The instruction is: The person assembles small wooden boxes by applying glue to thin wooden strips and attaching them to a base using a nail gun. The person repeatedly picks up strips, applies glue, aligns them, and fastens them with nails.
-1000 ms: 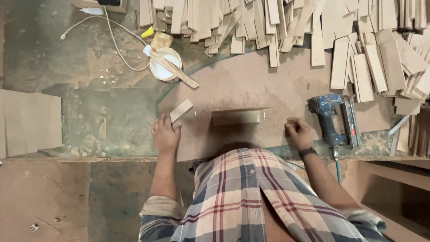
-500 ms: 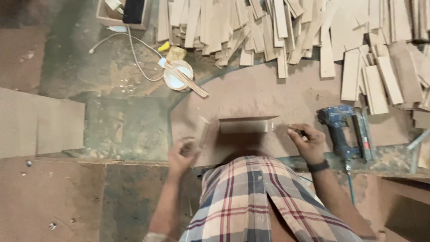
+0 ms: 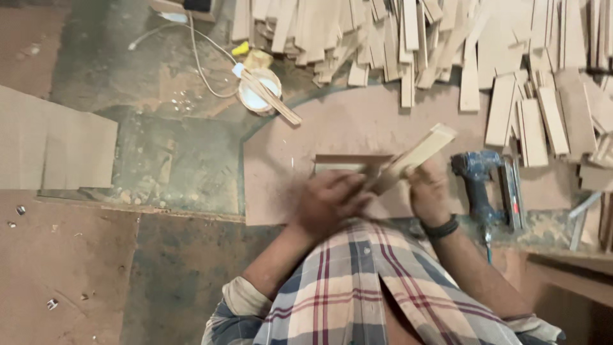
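Note:
Both my hands hold a pale wooden strip [image 3: 418, 153] that tilts up to the right above a brown board [image 3: 300, 147]. My left hand [image 3: 329, 201] grips its lower end and is blurred. My right hand [image 3: 429, 191], with a dark band at the wrist, holds the strip near its middle. A small wooden frame piece [image 3: 348, 163] lies on the board just behind my hands. A blue nail gun [image 3: 482, 182] rests on the board right of my right hand.
A heap of cut wooden slats [image 3: 460, 45] covers the far side and right. A white bowl of glue with sticks across it [image 3: 258, 89] stands at the board's far left, a white cable beside it. Flat boards [image 3: 51, 147] lie at left.
My hands have come together and lifted the wooden strip off the board, tilting it up to the right. The view has shifted left, so the things appear further right.

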A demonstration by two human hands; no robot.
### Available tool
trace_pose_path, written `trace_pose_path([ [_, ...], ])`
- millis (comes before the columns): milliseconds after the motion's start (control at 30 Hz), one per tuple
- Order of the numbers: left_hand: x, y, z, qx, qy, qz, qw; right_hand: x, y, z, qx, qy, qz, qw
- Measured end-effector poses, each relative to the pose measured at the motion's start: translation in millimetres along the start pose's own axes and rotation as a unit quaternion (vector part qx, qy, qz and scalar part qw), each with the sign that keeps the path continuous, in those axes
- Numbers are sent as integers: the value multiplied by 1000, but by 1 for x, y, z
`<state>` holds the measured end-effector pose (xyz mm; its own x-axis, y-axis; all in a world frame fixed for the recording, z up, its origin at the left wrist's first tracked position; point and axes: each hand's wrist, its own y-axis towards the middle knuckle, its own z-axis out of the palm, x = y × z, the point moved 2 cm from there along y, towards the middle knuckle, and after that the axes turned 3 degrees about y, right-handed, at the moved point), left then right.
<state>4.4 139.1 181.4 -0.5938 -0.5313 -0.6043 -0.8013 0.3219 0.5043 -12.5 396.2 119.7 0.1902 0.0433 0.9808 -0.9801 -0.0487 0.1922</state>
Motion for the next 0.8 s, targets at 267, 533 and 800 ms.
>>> trace_pose_path([
  [267, 175, -63, 44, -21, 61, -200, 978, -86, -6, -57, -179, -2, 227, 957],
  [533, 192, -41, 70, 114, 3, -191, 975, -127, -3, -15, -105, 91, 239, 961],
  [800, 184, -38, 74, 98, 5, -164, 982, -122, -1, -16, -105, 93, 261, 955],
])
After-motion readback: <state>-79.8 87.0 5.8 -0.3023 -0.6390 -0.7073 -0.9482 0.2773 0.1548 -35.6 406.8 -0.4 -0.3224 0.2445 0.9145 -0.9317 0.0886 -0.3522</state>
